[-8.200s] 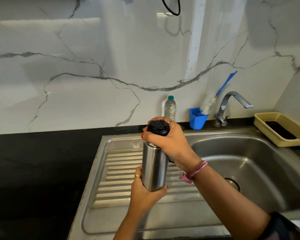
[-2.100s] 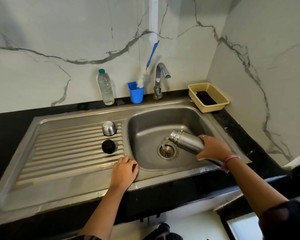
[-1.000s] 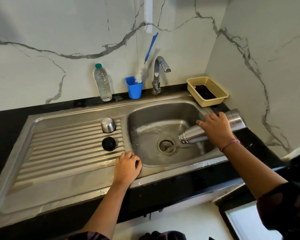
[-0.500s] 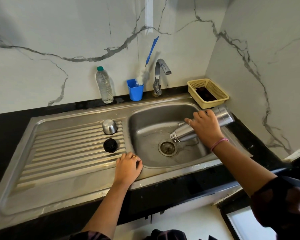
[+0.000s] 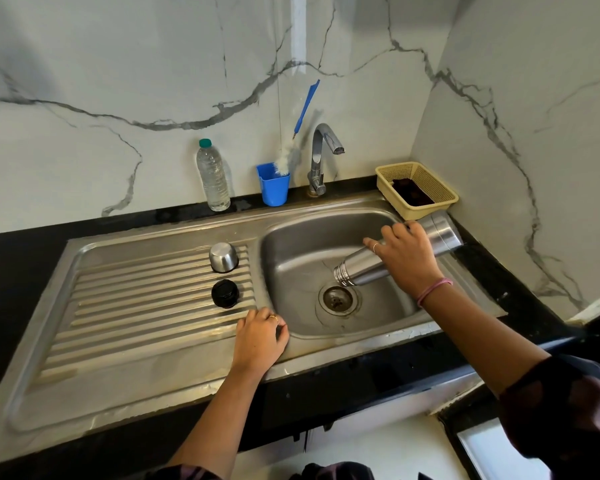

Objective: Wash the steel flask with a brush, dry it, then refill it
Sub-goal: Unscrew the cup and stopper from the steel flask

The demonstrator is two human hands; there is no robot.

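Note:
My right hand (image 5: 407, 256) grips the steel flask (image 5: 361, 268) around its middle and holds it tilted over the sink basin (image 5: 291, 251), open mouth down toward the drain (image 5: 337, 298). The flask's base (image 5: 442, 233) points up to the right. My left hand (image 5: 258, 336) rests on the sink edge beside the basin, fingers relaxed. On the ribbed drainboard (image 5: 136, 306) stand the steel cup lid (image 5: 223, 257), upside down, and the black stopper (image 5: 225, 293). A blue-handled bottle brush (image 5: 300, 126) stands in a blue cup (image 5: 273, 184) by the tap (image 5: 321, 157).
A clear plastic water bottle (image 5: 213, 176) with a green cap stands on the black counter at the back. A yellow basket (image 5: 418, 188) with a dark item sits in the right corner. Marble walls close in behind and on the right.
The flask has swung up from lying low near the drain to a raised tilt with its mouth over the drain. Water no longer runs from its mouth. My left hand has stayed put.

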